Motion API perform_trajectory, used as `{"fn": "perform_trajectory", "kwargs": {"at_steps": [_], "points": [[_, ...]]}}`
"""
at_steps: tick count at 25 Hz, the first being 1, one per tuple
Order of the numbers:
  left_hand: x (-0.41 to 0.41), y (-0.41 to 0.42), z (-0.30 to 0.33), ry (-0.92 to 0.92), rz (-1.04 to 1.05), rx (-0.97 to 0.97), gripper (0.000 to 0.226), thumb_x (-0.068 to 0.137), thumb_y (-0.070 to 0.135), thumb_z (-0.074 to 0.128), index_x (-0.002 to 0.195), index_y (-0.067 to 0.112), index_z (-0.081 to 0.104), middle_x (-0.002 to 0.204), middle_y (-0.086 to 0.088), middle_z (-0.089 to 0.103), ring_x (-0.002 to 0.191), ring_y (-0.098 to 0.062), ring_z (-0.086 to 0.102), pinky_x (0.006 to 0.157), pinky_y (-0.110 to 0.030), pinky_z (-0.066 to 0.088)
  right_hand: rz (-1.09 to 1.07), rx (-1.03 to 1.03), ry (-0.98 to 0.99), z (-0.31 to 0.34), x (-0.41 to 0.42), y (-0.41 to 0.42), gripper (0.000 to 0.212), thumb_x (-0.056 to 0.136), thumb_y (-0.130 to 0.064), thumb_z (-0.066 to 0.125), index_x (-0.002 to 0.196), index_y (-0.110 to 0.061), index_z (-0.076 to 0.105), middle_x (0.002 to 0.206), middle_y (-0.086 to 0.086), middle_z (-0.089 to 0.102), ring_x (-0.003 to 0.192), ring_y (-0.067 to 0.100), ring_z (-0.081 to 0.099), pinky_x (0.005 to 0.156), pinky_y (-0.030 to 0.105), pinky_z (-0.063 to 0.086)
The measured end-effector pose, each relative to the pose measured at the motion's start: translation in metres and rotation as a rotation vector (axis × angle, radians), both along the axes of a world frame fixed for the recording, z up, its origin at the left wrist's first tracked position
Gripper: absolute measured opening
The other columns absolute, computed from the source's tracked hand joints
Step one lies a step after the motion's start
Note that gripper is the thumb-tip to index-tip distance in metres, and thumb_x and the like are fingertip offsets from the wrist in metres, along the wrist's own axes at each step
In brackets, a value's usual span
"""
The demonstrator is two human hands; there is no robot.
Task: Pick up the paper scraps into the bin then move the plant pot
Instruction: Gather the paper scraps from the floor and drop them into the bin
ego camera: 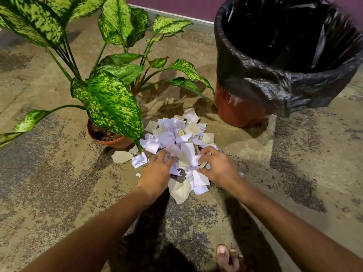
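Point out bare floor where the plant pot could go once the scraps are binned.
Free: floor left of the plant pot, and the wide stretch right of the paper scraps, in front of the bin. Crowded: between pot and bin, where scraps, leaves, left hand and right hand meet.

A single wide-angle head view looks steeply down and forward, close over the mottled stone floor [59, 183], from above the person's outstretched forearms.

We see a mottled, speckled tan stone floor [59, 183], a purple wall [176, 4] behind, a pale skirting strip [169, 15] along its base, hard-edged shadows underfoot
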State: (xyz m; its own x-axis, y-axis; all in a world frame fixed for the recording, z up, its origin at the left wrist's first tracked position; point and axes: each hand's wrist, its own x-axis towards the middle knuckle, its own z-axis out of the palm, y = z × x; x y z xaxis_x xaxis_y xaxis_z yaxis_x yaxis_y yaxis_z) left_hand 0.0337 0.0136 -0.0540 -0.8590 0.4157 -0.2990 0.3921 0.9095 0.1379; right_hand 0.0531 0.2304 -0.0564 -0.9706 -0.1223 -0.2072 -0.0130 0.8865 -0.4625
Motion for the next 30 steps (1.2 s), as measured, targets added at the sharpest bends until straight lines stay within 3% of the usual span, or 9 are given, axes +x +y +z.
{"fn": "perform_trajectory", "kwargs": {"at_steps": [3,6,9,15,18,20,23,27,30], "points": [[0.0,-0.001,0.0,0.012,-0.034,0.0,0.054,0.092,0.008,0.049,0.143,0.018,0.033,0.154,-0.007,0.024,0.133,-0.031,0.034,0.104,-0.037,0.037,0.012,-0.008,-0.069,0.003,-0.012,-0.007,0.019,0.079,-0.03,0.075,0.097,-0.027,0.07,0.15,-0.014,0.034,0.094,0.014,0.064,0.081,0.021,0.042],[-0.004,-0.002,0.003,0.038,-0.018,0.086,0.046,0.093,0.01,0.049,0.138,0.015,0.044,0.146,-0.007,0.04,0.125,-0.031,0.043,0.1,-0.036,0.04,0.021,-0.036,-0.077,0.004,-0.02,-0.014,0.024,0.081,-0.031,0.074,0.104,-0.025,0.07,0.141,-0.01,0.045,0.108,0.015,0.059,0.094,0.026,0.043],[-0.007,-0.003,0.01,0.097,0.007,0.202,0.038,0.09,0.008,0.053,0.128,0.013,0.057,0.13,-0.006,0.056,0.111,-0.031,0.054,0.09,-0.037,0.046,-0.003,-0.037,-0.027,0.008,-0.021,-0.014,0.025,0.083,-0.029,0.073,0.107,-0.021,0.071,0.114,-0.004,0.059,0.101,0.017,0.059,0.088,0.027,0.044],[-0.01,0.002,0.041,0.17,0.042,0.445,0.028,0.082,0.004,0.067,0.108,0.013,0.07,0.113,-0.002,0.068,0.092,-0.03,0.064,0.074,-0.036,0.054,-0.092,-0.105,0.136,0.049,-0.007,0.002,0.023,0.079,-0.023,0.076,0.102,-0.019,0.074,0.093,-0.007,0.058,0.088,0.016,0.058,0.075,0.025,0.043],[-0.014,0.006,0.063,0.215,0.055,0.569,0.022,0.08,0.002,0.07,0.1,0.009,0.071,0.104,-0.003,0.07,0.088,-0.024,0.066,0.073,-0.032,0.055,-0.116,-0.187,0.227,0.095,-0.003,0.01,0.023,0.078,-0.026,0.079,0.1,-0.022,0.075,0.091,-0.012,0.059,0.083,0.008,0.057,0.078,0.027,0.051],[-0.017,0.011,0.078,0.199,0.105,0.712,0.017,0.081,0.006,0.072,0.098,0.011,0.071,0.102,0.001,0.069,0.089,-0.014,0.065,0.072,-0.026,0.055,-0.11,-0.257,0.354,0.133,-0.003,0.012,0.02,0.074,-0.02,0.082,0.092,-0.018,0.077,0.086,-0.006,0.065,0.075,0.009,0.061,0.07,0.029,0.056],[-0.02,0.021,0.098,0.199,0.226,0.858,0.016,0.083,0.008,0.072,0.098,0.015,0.07,0.099,0.008,0.066,0.085,0.005,0.06,0.067,-0.005,0.049,-0.137,-0.33,0.528,0.194,-0.007,0.015,0.018,0.072,-0.024,0.081,0.088,-0.025,0.075,0.083,-0.011,0.066,0.074,0.006,0.062,0.062,0.022,0.054],[-0.016,0.035,0.108,0.152,0.252,0.937,0.016,0.085,0.011,0.069,0.101,0.016,0.071,0.102,0.007,0.066,0.086,0.006,0.061,0.066,-0.003,0.047,-0.26,-0.312,0.8,0.263,-0.032,0.044,0.022,0.074,-0.036,0.08,0.093,-0.034,0.069,0.082,-0.021,0.061,0.072,-0.005,0.058,0.063,0.011,0.048],[-0.018,0.049,0.12,0.194,0.224,0.944,0.016,0.082,0.008,0.071,0.097,0.015,0.072,0.101,0.006,0.066,0.089,0.0,0.058,0.065,-0.005,0.05,-0.379,-0.162,0.825,0.279,-0.064,0.075,0.023,0.072,-0.043,0.077,0.092,-0.032,0.073,0.082,-0.014,0.064,0.074,0.001,0.06,0.071,0.024,0.051]]}}
